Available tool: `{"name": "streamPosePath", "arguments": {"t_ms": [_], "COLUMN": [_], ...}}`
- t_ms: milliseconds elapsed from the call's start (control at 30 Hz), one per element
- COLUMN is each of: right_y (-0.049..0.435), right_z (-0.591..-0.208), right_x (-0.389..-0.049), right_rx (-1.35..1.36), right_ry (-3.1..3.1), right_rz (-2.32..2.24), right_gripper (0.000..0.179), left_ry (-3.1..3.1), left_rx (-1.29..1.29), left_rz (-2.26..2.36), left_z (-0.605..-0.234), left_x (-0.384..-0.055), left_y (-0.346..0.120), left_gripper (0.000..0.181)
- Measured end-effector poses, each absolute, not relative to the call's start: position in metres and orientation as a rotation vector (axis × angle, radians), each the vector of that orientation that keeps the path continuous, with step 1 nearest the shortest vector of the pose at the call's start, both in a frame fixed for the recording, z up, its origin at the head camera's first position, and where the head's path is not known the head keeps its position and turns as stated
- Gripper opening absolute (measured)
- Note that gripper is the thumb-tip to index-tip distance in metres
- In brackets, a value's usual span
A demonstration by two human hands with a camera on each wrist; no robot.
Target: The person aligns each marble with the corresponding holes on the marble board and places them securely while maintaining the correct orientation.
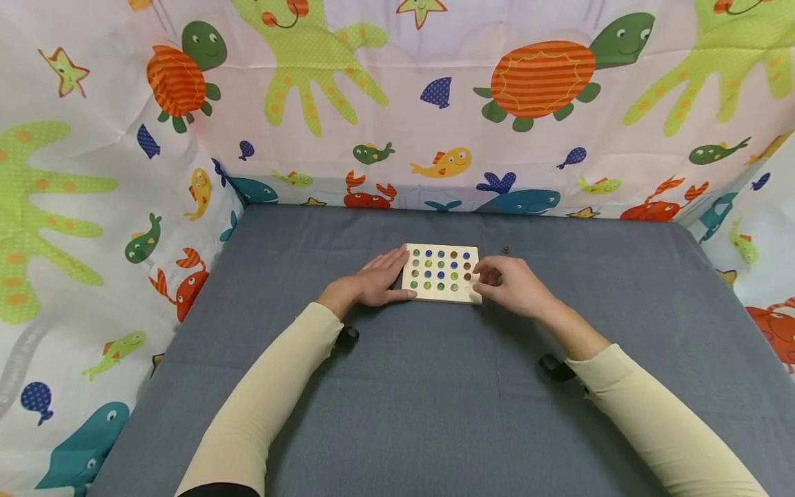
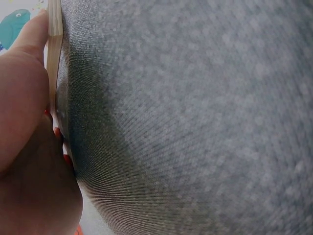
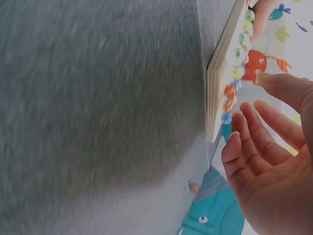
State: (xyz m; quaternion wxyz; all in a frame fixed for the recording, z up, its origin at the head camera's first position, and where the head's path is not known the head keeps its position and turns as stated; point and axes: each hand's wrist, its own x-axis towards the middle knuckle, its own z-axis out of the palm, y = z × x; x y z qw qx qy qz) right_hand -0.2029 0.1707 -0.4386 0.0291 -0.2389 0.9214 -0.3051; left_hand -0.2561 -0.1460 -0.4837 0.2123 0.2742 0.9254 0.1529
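Observation:
A pale wooden board lies flat on the grey cloth, with rows of coloured glass marbles set in its hollows. My left hand is against the board's left end, its fingers straight along that side and its thumb at the front corner. In the left wrist view the thumb touches the board's wooden edge. Over the board's right end hovers my right hand, fingers bent loosely and thumb apart, nothing seen between them. A loose brown marble lies on the cloth behind the right hand.
The grey cloth covers the table around the board. A curtain printed with sea animals hangs along the back and both sides. Dark wrist devices sit under both forearms.

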Motion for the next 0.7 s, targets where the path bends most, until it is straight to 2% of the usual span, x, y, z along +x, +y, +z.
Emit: {"name": "streamPosePath", "arguments": {"t_ms": [700], "right_y": [0.212], "right_z": [-0.439], "right_x": [-0.223], "right_rx": [-0.583], "right_ry": [2.924], "right_rz": [-0.884], "right_gripper": [0.035], "left_ry": [2.562], "left_rx": [0.775], "left_rz": [0.418], "left_z": [-0.468], "left_x": [-0.245], "left_y": [-0.142], "left_gripper": [0.100]}}
